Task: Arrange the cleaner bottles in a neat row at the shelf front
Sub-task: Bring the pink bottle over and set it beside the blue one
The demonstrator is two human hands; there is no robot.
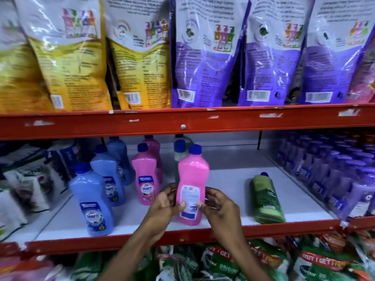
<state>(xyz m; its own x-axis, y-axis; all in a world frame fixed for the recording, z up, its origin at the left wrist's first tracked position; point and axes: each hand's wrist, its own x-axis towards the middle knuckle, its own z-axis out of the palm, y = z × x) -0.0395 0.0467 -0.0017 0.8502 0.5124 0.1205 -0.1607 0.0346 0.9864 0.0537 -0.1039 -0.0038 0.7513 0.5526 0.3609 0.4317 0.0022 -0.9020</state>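
Both hands, the left hand (pixel 164 201) and right hand (pixel 218 205), close their fingertips on the lower sides of the pink bottle (pixel 192 185), which stands at the shelf (pixel 233 233) front, back label outward. It looks like rigid, smooth plastic, probably liquid-heavy, so the flat sides suit gripping. A green bottle (pixel 265 199) lies toppled nearby. Rear bottles are partly hidden; label print is unreadable.
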